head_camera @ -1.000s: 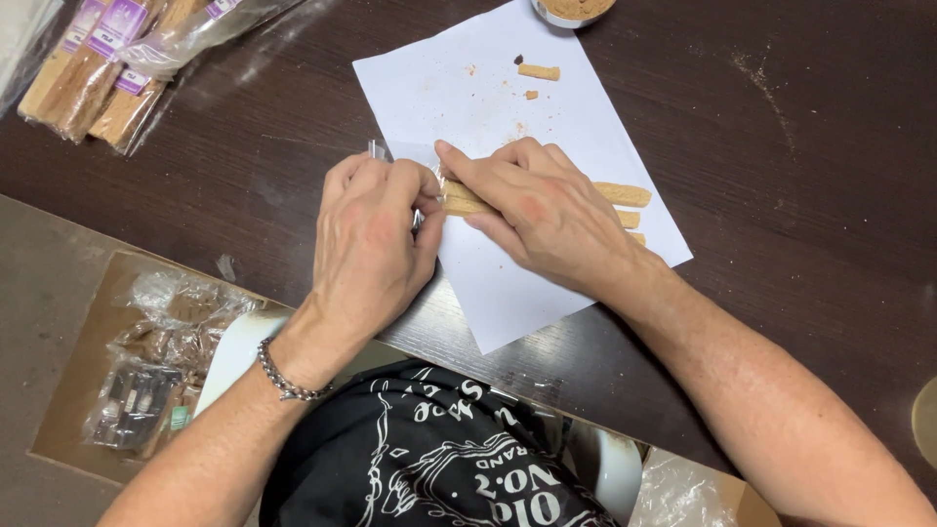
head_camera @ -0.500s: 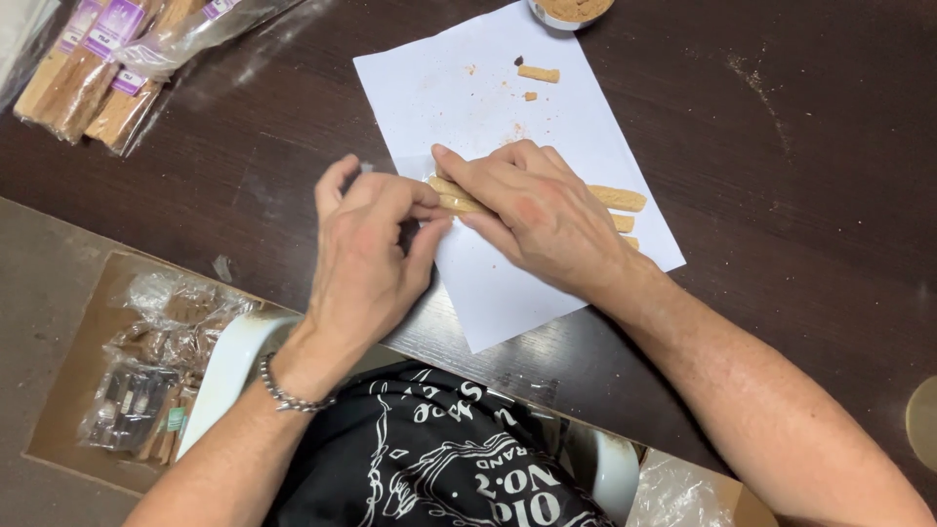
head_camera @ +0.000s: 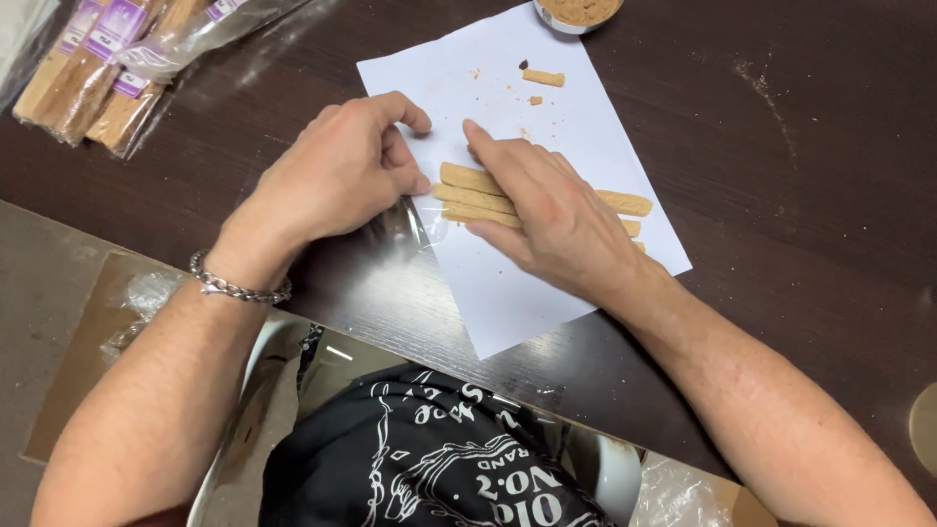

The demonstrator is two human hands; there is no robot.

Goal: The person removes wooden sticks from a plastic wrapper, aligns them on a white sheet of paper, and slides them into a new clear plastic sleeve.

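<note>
The sticks [head_camera: 478, 195] lie under the right hand [head_camera: 547, 210], 3 tan bars side by side on the paper [head_camera: 508, 303], their left ends poking out past the fingertips and their right ends showing beyond the knuckles. They look dry, stiff and crumbly, so I judge them light but brittle: likely to snap if bent or pinched mid-length. The safest hold would be flat pressure along the whole bundle, or a grip near both ends at once.

The right hand is spread nearly flat, fingers together and extended, palm down on the sticks, pressing and steadying them rather than gripping. It closes on nothing.

The left hand [head_camera: 342, 176] sits just left of the stick ends, loosely curled, thumb and forefinger drawn together. A clear film [head_camera: 415, 220] shows just below and right of that hand, glossy and wrinkled, touching the left ends of the sticks. It looks thin, slippery and limp, best taken at an edge. The pinch seems to be on that film, but the fingers hide the contact, so I cannot tell for sure.

A bracelet [head_camera: 234, 285] circles the left wrist. Beyond the right fingertips, a short piece [head_camera: 543, 77] and crumbs lie on the paper, and a bowl [head_camera: 578, 12] of tan powder sits at the paper's far edge. Well to the left of the left hand, wrapped packs [head_camera: 93, 68] of similar sticks rest on the dark table [head_camera: 800, 146].
</note>
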